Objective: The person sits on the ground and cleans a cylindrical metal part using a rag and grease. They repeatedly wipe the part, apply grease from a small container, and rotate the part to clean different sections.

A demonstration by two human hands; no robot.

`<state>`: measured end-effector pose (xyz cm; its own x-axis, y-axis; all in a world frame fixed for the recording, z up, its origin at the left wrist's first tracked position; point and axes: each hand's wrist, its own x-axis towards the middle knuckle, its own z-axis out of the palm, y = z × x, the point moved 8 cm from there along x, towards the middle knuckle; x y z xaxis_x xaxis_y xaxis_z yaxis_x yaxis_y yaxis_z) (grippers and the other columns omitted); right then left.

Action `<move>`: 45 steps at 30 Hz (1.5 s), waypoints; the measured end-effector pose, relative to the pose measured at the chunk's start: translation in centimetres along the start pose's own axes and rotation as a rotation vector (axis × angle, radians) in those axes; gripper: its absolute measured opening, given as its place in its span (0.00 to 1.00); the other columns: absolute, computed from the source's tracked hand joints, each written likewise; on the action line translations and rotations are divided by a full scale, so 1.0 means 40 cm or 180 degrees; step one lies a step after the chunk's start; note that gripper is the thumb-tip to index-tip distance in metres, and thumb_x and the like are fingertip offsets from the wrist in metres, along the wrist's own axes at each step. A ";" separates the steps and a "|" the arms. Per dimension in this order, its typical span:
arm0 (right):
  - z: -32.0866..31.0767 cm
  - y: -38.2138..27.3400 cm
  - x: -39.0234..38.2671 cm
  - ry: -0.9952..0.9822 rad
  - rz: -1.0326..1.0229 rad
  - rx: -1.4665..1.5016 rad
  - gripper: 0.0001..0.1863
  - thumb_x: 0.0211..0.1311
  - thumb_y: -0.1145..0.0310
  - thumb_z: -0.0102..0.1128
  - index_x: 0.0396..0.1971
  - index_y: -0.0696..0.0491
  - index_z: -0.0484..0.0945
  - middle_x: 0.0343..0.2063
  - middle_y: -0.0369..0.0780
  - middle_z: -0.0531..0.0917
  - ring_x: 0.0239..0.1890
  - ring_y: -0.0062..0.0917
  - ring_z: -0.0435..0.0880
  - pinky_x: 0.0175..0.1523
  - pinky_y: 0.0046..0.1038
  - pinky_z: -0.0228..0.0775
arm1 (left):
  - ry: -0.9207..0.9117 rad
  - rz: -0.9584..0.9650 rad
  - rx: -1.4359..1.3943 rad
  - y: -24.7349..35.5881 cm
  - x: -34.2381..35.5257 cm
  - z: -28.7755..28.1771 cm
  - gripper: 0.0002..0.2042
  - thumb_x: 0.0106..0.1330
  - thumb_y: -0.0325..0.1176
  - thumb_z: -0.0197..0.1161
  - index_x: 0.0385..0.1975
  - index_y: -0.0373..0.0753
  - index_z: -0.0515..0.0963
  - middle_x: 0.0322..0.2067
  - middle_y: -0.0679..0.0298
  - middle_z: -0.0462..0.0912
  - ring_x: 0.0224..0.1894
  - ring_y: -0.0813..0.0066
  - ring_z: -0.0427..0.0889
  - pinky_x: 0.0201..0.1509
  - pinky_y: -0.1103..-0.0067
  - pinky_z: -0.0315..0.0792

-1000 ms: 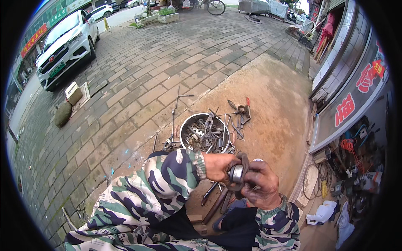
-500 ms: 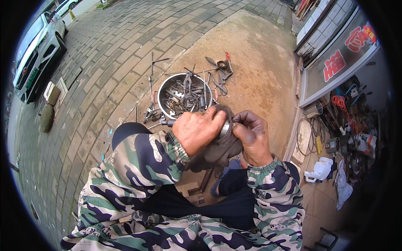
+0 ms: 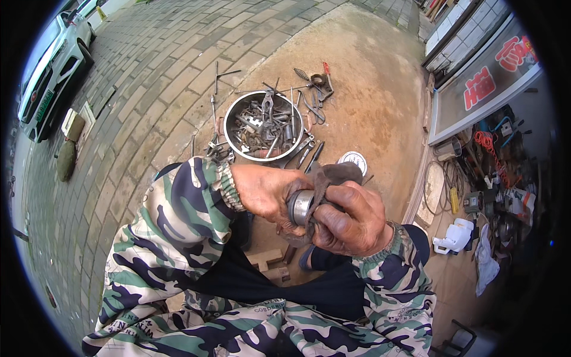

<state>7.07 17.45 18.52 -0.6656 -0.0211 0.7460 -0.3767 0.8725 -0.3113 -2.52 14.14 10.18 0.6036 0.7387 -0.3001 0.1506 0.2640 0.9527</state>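
At the far left a white car (image 3: 50,83) stands on the paving (image 3: 172,77). Near it are a pale block (image 3: 73,126) and, just below that, a rounded stone (image 3: 66,160). Further right, a T-shaped bar (image 3: 217,77) lies on the ground above a round metal basin (image 3: 228,132). The basin is heaped with loose tools (image 3: 269,122), pliers among them, and more tools lie around its rim.

Below the basin the left hand (image 3: 262,189) reaches in from a camouflage sleeve (image 3: 169,220). Its fingers curl around a shiny metal ring (image 3: 301,205), gripping it from the left. The ring is between the two hands, held up above the person's lap. A wooden piece (image 3: 264,259) lies on the ground lower down. A dark, dirty rag (image 3: 340,174) wraps against the ring's right side, and its loose end spreads out above the right hand (image 3: 352,219). That hand's fingers are bent tightly and pinch the rag beside the ring; the fingertips are partly hidden in its folds.

Beyond the hands, a red-handled tool (image 3: 326,70) lies on the concrete (image 3: 375,89), and a white disc (image 3: 353,158) lies just past the rag. At the right, a white jug (image 3: 455,235) stands near a pale cloth (image 3: 486,262), below an orange coil (image 3: 486,141) and a glass panel (image 3: 452,113).
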 end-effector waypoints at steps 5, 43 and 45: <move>-0.005 0.128 -0.077 0.0591 0.1919 0.0243 0.06 0.57 0.75 0.61 0.34 0.57 0.75 0.21 0.40 0.75 0.20 0.28 0.78 0.26 0.27 0.69 | 0.2178 0.0583 0.2389 0.063 0.000 -0.073 0.23 0.50 0.24 0.64 0.49 0.34 0.71 0.39 0.46 0.80 0.36 0.40 0.80 0.35 0.64 0.77; -0.117 0.171 -0.149 0.1770 0.2738 0.0934 0.06 0.64 0.74 0.66 0.37 0.60 0.80 0.27 0.33 0.81 0.30 0.13 0.76 0.36 0.17 0.67 | 0.1810 -0.0224 -0.0606 -0.046 -0.022 -0.101 0.11 0.61 0.26 0.72 0.39 0.37 0.77 0.25 0.69 0.79 0.21 0.84 0.72 0.22 0.82 0.66; -0.111 0.233 -0.180 0.1970 0.2968 0.1615 0.08 0.66 0.72 0.66 0.37 0.61 0.79 0.27 0.30 0.79 0.29 0.10 0.71 0.37 0.14 0.62 | 0.1779 0.0085 -0.1165 -0.024 -0.034 -0.094 0.11 0.61 0.28 0.72 0.35 0.36 0.75 0.22 0.69 0.75 0.16 0.84 0.69 0.17 0.82 0.61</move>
<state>11.20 27.90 12.85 -0.4485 0.8648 0.2258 -0.2203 0.1378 -0.9656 -6.43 15.20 9.48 0.0921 0.9321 -0.3504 -0.1937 0.3619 0.9119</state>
